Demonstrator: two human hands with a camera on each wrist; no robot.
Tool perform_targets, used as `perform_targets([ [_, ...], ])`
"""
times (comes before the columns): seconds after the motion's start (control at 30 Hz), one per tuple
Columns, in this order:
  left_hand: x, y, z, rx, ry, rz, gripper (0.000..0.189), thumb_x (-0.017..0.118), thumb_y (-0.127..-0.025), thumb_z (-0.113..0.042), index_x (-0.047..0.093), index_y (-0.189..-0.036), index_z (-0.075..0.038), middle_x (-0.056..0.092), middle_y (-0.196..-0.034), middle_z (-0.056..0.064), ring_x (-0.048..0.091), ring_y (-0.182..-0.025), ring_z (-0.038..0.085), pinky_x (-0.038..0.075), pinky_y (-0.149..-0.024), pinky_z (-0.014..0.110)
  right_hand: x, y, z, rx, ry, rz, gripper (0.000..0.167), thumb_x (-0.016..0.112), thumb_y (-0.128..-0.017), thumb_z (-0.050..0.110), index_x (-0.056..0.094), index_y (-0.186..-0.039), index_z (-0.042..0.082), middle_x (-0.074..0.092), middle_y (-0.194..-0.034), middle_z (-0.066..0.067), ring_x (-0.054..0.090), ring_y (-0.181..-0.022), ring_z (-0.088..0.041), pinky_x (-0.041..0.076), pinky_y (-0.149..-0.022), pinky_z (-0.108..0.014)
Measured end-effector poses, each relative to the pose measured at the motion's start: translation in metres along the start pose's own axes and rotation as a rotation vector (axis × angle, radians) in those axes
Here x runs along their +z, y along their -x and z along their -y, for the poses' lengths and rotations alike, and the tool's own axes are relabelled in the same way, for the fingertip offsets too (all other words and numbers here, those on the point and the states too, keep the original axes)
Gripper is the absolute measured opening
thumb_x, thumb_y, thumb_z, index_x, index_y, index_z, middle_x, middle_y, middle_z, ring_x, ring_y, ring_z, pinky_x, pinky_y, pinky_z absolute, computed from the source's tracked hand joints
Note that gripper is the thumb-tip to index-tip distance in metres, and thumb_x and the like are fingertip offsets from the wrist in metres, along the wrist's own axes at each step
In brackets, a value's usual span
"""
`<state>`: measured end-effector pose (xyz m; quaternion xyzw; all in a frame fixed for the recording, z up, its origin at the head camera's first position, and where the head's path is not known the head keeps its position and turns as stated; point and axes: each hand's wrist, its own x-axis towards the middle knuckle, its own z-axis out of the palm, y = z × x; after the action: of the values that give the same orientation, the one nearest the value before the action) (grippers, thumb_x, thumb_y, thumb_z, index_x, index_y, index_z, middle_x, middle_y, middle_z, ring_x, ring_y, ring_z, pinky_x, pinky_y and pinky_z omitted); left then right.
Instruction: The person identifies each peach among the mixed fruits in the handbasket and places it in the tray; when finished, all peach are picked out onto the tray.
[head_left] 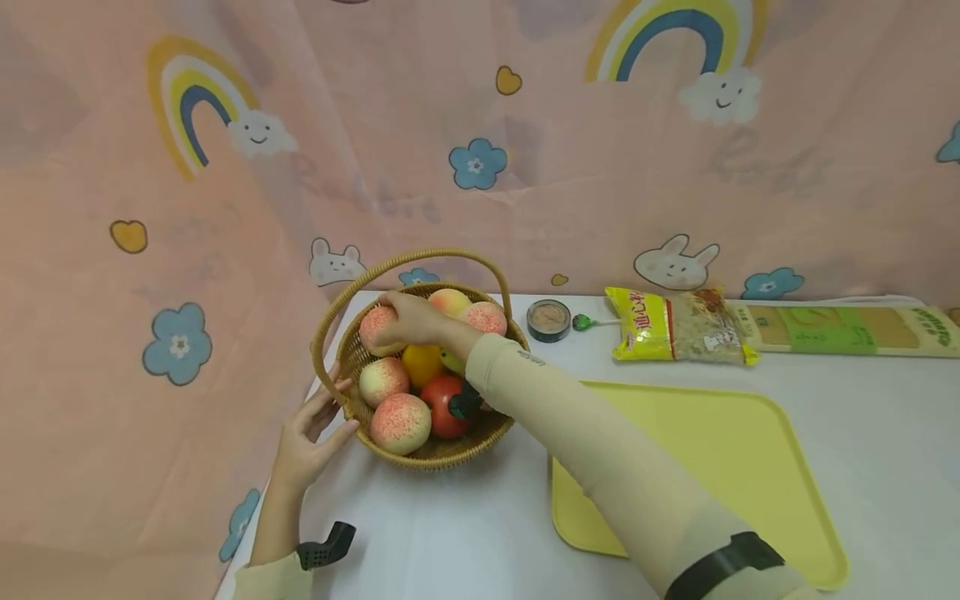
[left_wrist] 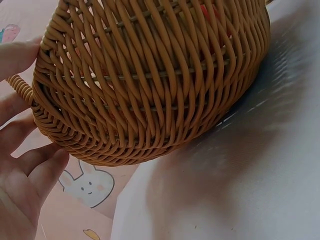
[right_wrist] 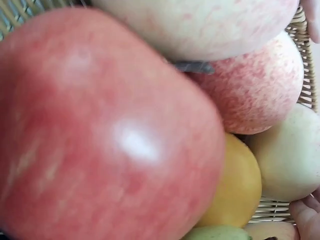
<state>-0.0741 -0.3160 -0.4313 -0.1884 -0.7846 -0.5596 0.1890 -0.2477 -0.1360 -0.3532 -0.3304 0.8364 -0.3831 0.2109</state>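
Note:
A wicker basket (head_left: 431, 460) with a tall arched handle holds several pink-speckled peaches (head_left: 401, 423), an orange fruit (head_left: 422, 365), a shiny red round fruit (head_left: 442, 408) and a yellow-green fruit (head_left: 452, 361). My right hand (head_left: 420, 321) reaches into it and grips the peach at the back left (head_left: 375, 327). That pale peach (right_wrist: 290, 155) shows between fingertips at the right edge of the right wrist view, while the red fruit (right_wrist: 115, 135) looms close to the lens. My left hand (head_left: 303, 446) holds the basket's left rim, thumb and fingers either side of the handle's base (left_wrist: 20, 89).
Right of the basket lies a yellow tray (head_left: 720, 450), partly under my right forearm. Along the back stand a small round container (head_left: 548, 320), a green-topped lollipop (head_left: 585, 322), a yellow food packet (head_left: 678, 327) and a long flat pack (head_left: 847, 327). A printed pink cloth (head_left: 420, 117) hangs behind.

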Motion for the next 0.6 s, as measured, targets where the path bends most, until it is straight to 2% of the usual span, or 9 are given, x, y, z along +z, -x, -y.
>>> perform_targets([
  [0.2,0.000,0.001,-0.001,0.013,-0.008,0.000,0.050,0.063,-0.075,0.020,0.049,-0.124,0.019,0.030,-0.146,0.033,0.042,-0.135,0.016,0.039,-0.104,0.016,0.003,-0.006,-0.002,-0.033,0.075,-0.014,0.069,0.068,-0.085,0.026,0.037,-0.143,0.006,0.046,-0.143,-0.012,0.048,-0.127,-0.024,0.043,-0.105,-0.035],
  [0.4,0.003,0.000,-0.003,0.025,-0.007,-0.022,0.050,0.063,-0.073,0.021,0.050,-0.122,0.019,0.032,-0.143,0.036,0.045,-0.132,0.011,0.041,-0.102,0.016,0.008,-0.010,-0.004,-0.078,0.168,-0.048,0.064,0.071,-0.082,0.022,0.045,-0.138,0.004,0.045,-0.141,-0.013,0.047,-0.125,-0.024,0.044,-0.103,-0.035],
  [0.5,0.004,0.000,-0.004,0.022,-0.011,-0.032,0.050,0.063,-0.073,0.022,0.051,-0.121,0.019,0.035,-0.141,0.037,0.047,-0.130,0.009,0.041,-0.102,0.016,0.009,-0.010,-0.004,-0.077,0.186,-0.049,0.065,0.073,-0.081,0.021,0.045,-0.137,0.004,0.043,-0.142,-0.013,0.046,-0.126,-0.024,0.043,-0.104,-0.035],
  [0.6,0.003,0.000,-0.004,0.026,-0.017,-0.031,0.051,0.064,-0.073,0.021,0.051,-0.121,0.019,0.035,-0.141,0.036,0.047,-0.129,0.009,0.041,-0.102,0.016,0.011,-0.011,-0.003,-0.063,0.177,-0.049,0.067,0.073,-0.081,0.019,0.043,-0.139,0.005,0.047,-0.140,-0.012,0.050,-0.122,-0.023,0.045,-0.101,-0.034],
])
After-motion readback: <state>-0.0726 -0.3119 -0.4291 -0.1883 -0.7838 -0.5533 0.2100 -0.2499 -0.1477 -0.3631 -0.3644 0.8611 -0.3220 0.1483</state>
